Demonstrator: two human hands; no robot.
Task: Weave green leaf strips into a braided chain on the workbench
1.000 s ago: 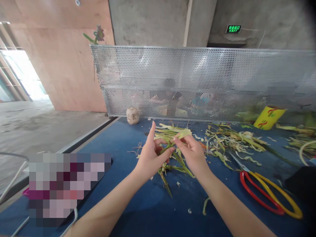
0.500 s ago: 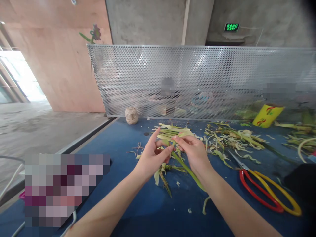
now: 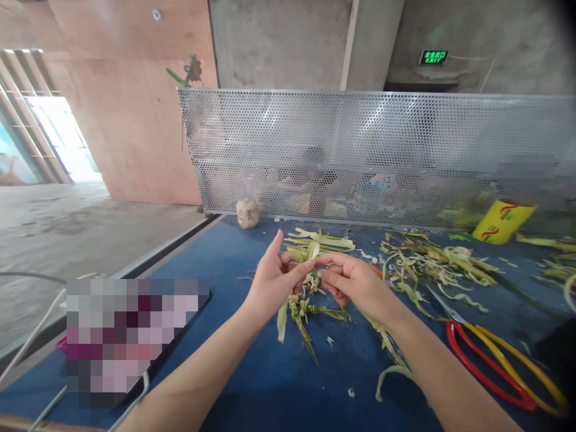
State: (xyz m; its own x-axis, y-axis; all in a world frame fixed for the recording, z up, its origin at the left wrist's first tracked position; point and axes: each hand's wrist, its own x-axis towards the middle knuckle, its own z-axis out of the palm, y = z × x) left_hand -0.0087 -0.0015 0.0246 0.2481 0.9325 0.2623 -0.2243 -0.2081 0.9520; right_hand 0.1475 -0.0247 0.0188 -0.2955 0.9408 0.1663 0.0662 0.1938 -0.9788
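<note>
My left hand (image 3: 274,279) and my right hand (image 3: 353,282) meet over the blue table (image 3: 252,372), fingertips pinched together on a thin green leaf strip (image 3: 312,257). The left index finger points up and away. The strip runs back under my right forearm toward the front edge. Just below the hands lies a small woven green leaf piece (image 3: 300,315) with a pointed stem. A bundle of pale green leaf strips (image 3: 321,240) lies beyond the hands.
Scissors with red and yellow handles (image 3: 495,360) lie at the right. Leaf scraps (image 3: 432,264) are scattered behind them. A yellow roll (image 3: 501,222) and a twine ball (image 3: 248,213) stand by the perforated metal screen (image 3: 382,156). A blurred flat object (image 3: 135,336) lies at the left.
Both hands have sunk slightly and drawn closer together. The long strip has slid down under my right forearm, and a pale piece now lies beside the woven piece.
</note>
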